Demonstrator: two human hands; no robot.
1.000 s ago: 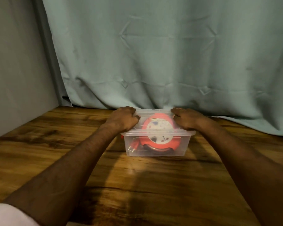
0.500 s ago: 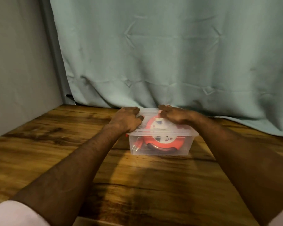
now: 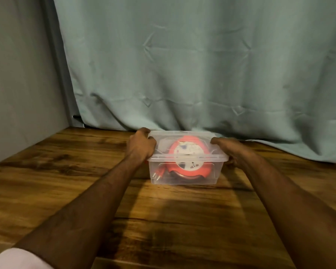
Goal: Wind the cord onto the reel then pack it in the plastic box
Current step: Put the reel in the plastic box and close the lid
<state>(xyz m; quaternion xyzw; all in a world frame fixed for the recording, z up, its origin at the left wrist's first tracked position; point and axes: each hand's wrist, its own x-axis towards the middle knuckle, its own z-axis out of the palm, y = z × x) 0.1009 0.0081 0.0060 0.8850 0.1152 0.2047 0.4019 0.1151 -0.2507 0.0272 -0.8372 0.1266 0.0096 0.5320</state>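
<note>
I am gripping the plastic box (image 3: 182, 174) lid (image 3: 186, 152) edges with left hand (image 3: 143, 145) and right hand (image 3: 224, 150), pressing evenly over the reel (image 3: 188, 162) so it seats.

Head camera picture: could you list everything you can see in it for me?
plastic box: one, clear, on the table near the curtain, lid on
lid: one, clear, on top of the box
cord reel: one, red with a white face, inside the box
plug: one, red, in the box's near left corner
table: one, brown wood grain, under everything
curtain: one, pale blue-green, hanging behind the table
wall: one, grey, on the left
sleeve: one, pale pink, bottom left
left hand: on the lid's left edge
right hand: on the lid's right edge
</note>
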